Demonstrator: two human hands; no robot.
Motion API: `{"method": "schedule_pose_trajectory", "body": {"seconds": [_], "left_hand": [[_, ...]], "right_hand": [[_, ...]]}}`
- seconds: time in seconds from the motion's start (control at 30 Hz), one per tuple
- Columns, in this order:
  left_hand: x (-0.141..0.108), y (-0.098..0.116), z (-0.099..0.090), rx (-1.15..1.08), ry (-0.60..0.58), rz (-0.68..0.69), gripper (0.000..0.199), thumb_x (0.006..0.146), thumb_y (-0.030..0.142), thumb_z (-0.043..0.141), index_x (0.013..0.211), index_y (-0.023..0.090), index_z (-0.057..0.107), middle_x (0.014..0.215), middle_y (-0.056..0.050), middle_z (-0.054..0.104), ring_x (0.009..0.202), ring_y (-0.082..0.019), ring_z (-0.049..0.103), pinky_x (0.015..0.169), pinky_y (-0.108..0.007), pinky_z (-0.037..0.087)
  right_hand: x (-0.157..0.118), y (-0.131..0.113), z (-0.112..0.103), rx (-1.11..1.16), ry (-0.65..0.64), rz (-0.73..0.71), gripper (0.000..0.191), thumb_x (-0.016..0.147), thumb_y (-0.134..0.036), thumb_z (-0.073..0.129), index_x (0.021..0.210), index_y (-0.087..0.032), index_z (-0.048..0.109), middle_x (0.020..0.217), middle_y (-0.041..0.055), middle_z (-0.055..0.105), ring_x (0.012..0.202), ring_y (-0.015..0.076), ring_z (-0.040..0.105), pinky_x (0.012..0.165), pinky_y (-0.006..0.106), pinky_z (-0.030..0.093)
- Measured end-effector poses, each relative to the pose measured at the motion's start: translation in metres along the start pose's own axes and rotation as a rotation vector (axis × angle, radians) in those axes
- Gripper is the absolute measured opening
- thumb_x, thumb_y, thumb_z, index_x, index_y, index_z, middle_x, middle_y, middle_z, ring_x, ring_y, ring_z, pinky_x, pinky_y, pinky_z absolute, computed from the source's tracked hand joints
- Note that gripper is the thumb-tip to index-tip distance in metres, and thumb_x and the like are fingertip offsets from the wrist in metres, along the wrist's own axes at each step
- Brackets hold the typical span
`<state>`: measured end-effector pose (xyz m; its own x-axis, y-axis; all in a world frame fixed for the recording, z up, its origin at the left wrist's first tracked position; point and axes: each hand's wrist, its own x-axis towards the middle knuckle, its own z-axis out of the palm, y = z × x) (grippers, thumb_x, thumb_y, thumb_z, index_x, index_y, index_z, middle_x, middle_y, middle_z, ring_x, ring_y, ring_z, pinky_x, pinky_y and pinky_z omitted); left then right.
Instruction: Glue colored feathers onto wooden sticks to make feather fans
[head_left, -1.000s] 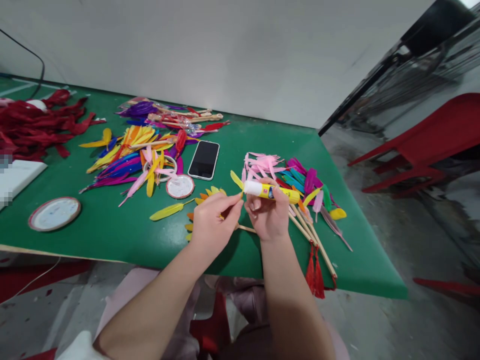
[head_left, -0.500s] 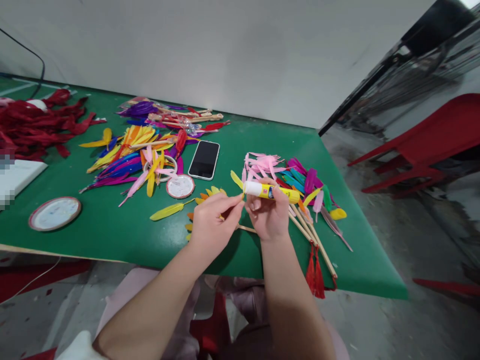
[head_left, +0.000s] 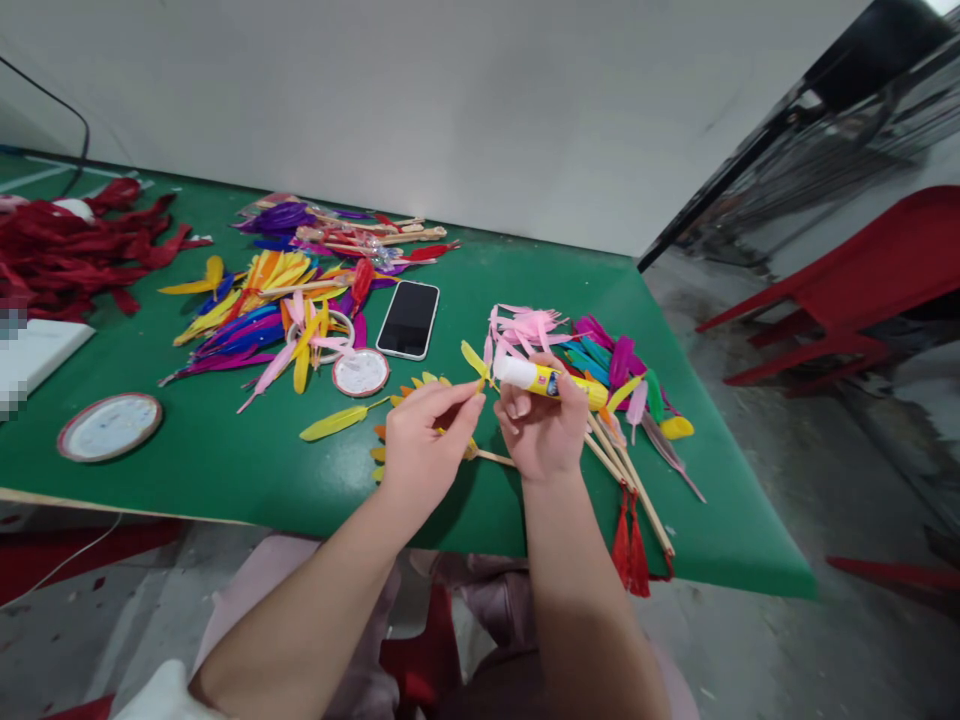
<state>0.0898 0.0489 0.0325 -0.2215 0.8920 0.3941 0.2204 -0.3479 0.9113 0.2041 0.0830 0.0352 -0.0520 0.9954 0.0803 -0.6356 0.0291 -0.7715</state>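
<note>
My left hand [head_left: 424, 435] is closed, its thumb and fingertips pinching a small yellow feather [head_left: 472, 358] that points up and away. In my right hand [head_left: 544, 430] lies a yellow glue tube [head_left: 555, 383] with a white end, gripped nearly level. The white end is a short gap to the right of the feather. Beneath my left hand lies a fan [head_left: 424, 384] edged with orange and yellow feathers, its thin wooden handle [head_left: 495, 458] reaching to the right; my hand hides much of it. A loose yellow feather [head_left: 337, 423] rests on the table to the left.
The green table [head_left: 330, 490] carries a phone [head_left: 409, 320], round lids [head_left: 111, 427] and feather bundles [head_left: 247, 310]. Pink feathers [head_left: 525, 328], wooden sticks [head_left: 634, 485] and red tassels [head_left: 630, 550] lie on the right. Red ribbons [head_left: 75, 240] are heaped left; a red chair [head_left: 847, 280] stands right.
The glue tube has shifted slightly right and down, away from the feather in my left hand. My left hand has moved only a little. The things on the table lie as before.
</note>
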Motion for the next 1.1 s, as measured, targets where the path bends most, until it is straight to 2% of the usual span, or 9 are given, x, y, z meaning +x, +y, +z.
{"method": "schedule_pose_trajectory", "body": {"seconds": [0.17,0.53,0.83,0.97,1.03,1.1], "left_hand": [[0.0011,0.0001,0.0005,0.086,0.016,0.05,0.014,0.075,0.023,0.056,0.081,0.016,0.067,0.062,0.0,0.056,0.055,-0.008,0.052,0.052,-0.021,0.045],[0.0028,-0.0003,-0.0027,0.352,0.035,0.352,0.018,0.079,0.017,0.05,0.087,0.013,0.066,0.062,-0.002,0.059,0.057,-0.009,0.053,0.055,-0.02,0.045],[0.0021,-0.006,-0.0068,0.473,-0.029,0.441,0.022,0.08,0.016,0.048,0.093,0.008,0.064,0.065,-0.006,0.06,0.061,-0.011,0.055,0.06,-0.022,0.046],[0.0021,-0.0047,-0.0058,0.478,-0.026,0.403,0.022,0.08,0.017,0.048,0.092,0.01,0.065,0.066,-0.005,0.061,0.061,-0.011,0.055,0.06,-0.022,0.046],[0.0021,-0.0029,-0.0047,0.387,-0.012,0.302,0.019,0.079,0.018,0.05,0.087,0.012,0.066,0.064,-0.003,0.06,0.059,-0.01,0.054,0.056,-0.022,0.045],[0.0021,-0.001,-0.0036,0.222,-0.006,0.138,0.017,0.077,0.021,0.054,0.083,0.013,0.067,0.063,-0.002,0.059,0.056,-0.009,0.054,0.053,-0.021,0.045]], "right_hand": [[-0.0013,0.0027,0.0,-0.011,-0.044,0.007,0.022,0.07,-0.04,0.054,0.085,-0.023,0.053,0.044,-0.005,0.046,0.043,0.0094,0.042,0.034,0.016,0.025],[-0.0006,0.0062,-0.0031,-0.127,-0.033,-0.027,0.021,0.073,-0.04,0.053,0.086,-0.023,0.054,0.045,-0.0052,0.047,0.043,0.0093,0.043,0.036,0.018,0.029],[0.0019,0.0079,-0.0042,-0.168,-0.026,-0.073,0.018,0.075,-0.036,0.052,0.084,-0.021,0.055,0.044,-0.005,0.048,0.041,0.0089,0.044,0.035,0.017,0.029],[0.0026,0.0086,-0.0039,-0.209,0.007,-0.08,0.019,0.073,-0.035,0.054,0.083,-0.02,0.056,0.044,-0.0051,0.048,0.04,0.0083,0.044,0.035,0.017,0.029],[0.003,0.0092,-0.0042,-0.216,0.017,-0.092,0.018,0.073,-0.034,0.054,0.083,-0.02,0.057,0.045,-0.0051,0.049,0.04,0.0081,0.044,0.035,0.017,0.029],[0.0034,0.0097,-0.0049,-0.214,0.036,-0.112,0.018,0.073,-0.034,0.056,0.084,-0.02,0.057,0.047,-0.0049,0.05,0.041,0.0078,0.044,0.035,0.017,0.029]]}}
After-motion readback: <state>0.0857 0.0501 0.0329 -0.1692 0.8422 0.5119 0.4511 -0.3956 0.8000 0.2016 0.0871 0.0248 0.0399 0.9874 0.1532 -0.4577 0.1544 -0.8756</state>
